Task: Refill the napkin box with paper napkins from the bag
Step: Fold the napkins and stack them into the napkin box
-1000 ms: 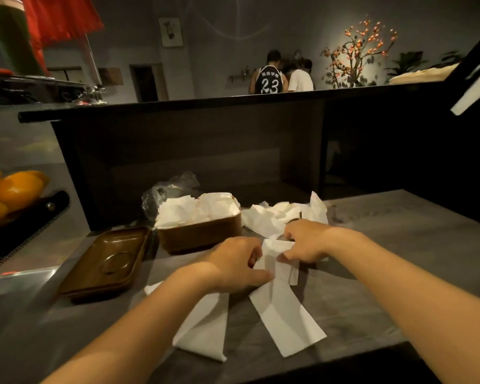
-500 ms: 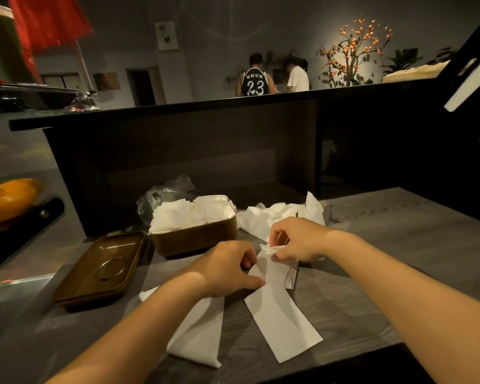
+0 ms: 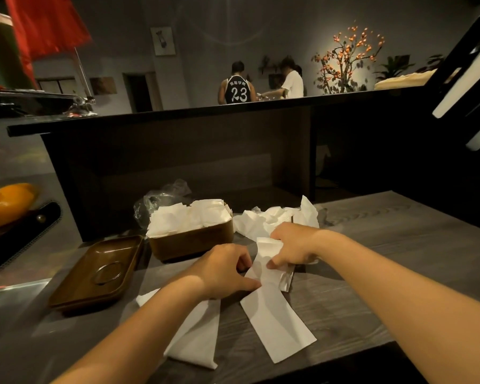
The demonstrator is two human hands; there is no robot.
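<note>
On the grey desk [image 3: 372, 245] our napkin box [image 3: 190, 239] sits heaped. Our right hand [image 3: 294, 245] fingers pinch a folded napkin [image 3: 269, 256]; our left hand [image 3: 222, 270] fingers, curled, press its long strip.

Napkin box [image 3: 190, 241] hides most of the plastic bag [image 3: 161, 196].

One view only, head-mounted, wide-angle. We look forward and down over the grey counter [image 3: 372, 273], close above our left hand [image 3: 222, 270] and right hand [image 3: 294, 245], both forearms entering from the lower edge. The upper frame reaches past a dark raised bar ledge [image 3: 205, 115] into the dim room beyond. Edges bow with lens distortion.
</note>
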